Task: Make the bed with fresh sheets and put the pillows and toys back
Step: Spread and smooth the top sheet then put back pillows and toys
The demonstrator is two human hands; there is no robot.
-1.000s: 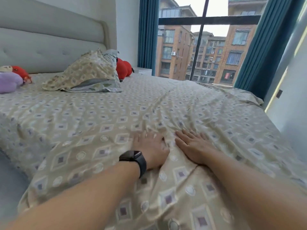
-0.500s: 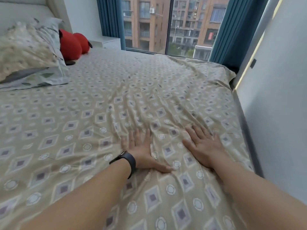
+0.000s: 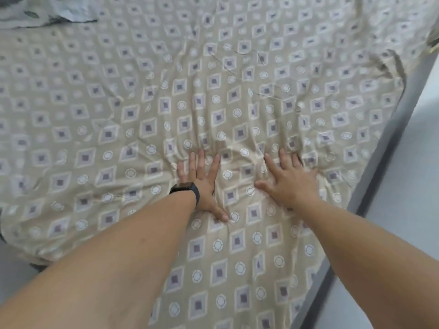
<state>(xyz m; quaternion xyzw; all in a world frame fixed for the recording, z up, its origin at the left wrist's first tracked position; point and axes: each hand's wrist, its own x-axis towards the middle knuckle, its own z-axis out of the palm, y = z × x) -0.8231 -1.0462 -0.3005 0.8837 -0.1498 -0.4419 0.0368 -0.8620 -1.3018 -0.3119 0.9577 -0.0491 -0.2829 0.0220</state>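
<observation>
Head view, looking down onto the bed.

Far upper left corner: edge of a crumpled pillow (image 3: 35,13), pale patterned fabric, mostly cut off by the frame; well apart from both hands. Blurred, so whether it is one pillow or two cannot be told.

Sheet (image 3: 95,110): beige, printed with purple-centred diamonds and white rings, spread across nearly the whole view. It lies directly under both hands. Loose lower-left corner hangs over the bed's edge.

Left hand (image 3: 202,184): palm down, fingers straight and spread, thumb out toward the person; pressing flat on the sheet, gripping nothing. Black watch (image 3: 184,187) on the wrist.

Between and just beyond the two hands the fabric is bunched into short ridges running away from the fingertips.

Right hand (image 3: 288,180): also palm down, fingers spread, flat on the sheet, near the left hand but not touching it. Nothing held.

Right side: sheet ends at a grey bed edge (image 3: 380,167) running diagonally.
</observation>
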